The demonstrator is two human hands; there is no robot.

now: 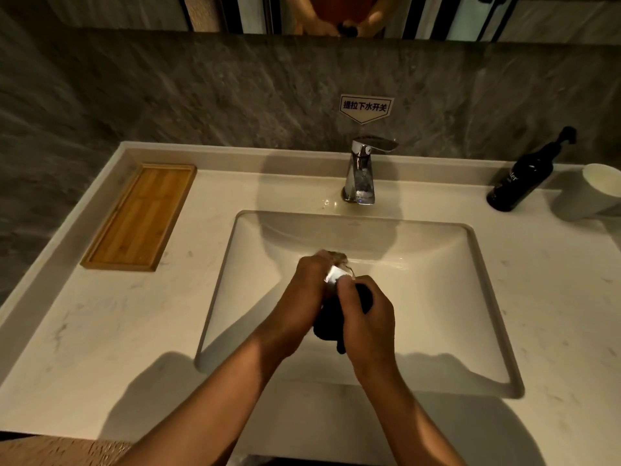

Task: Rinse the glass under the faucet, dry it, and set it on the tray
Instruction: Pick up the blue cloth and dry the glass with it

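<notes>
Two bare forearms reaching in from the near edge, meeting over the white sink [470, 297]: left hand [307, 290] closed in a grip round the glass [336, 274], right hand [368, 317] clenched on a dark cloth [331, 326] pressed against the glass, both held above the basin and clear of the pale surface [100, 331]. Chrome faucet [361, 173] behind the basin, no stream visible. Wooden tray [141, 216] well apart at far left with nothing on it; black pump bottle [522, 178] and white cup [594, 193] at far right.
</notes>
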